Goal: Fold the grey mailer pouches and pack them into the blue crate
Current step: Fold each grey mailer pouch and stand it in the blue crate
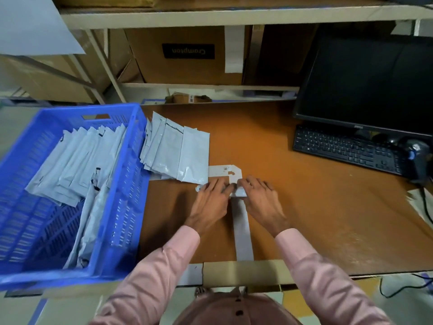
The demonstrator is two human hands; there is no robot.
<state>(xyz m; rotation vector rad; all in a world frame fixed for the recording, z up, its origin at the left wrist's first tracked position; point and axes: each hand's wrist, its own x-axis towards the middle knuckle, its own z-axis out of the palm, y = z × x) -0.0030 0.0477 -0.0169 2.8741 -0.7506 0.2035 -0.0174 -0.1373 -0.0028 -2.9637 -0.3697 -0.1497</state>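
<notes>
This is a stockroom or packing station. Metal shelving point(164, 18) holds brown cardboard cartons point(185, 55). On an orange-brown desk point(269, 141) stand a black monitor point(370, 80), a keyboard point(346, 148) and a handheld barcode scanner point(419, 156). A blue crate point(126, 184) holds grey mailer pouches point(75, 165).

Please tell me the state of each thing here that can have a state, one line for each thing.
Monitor: screen dark.
Blue crate: partly filled with folded pouches.
Pouch row beside the crate: folded, not packed.
Pouch under the hands: pressed flat on the desk.
Left hand: fingers straight, pressing.
Right hand: fingers straight, pressing.
</notes>
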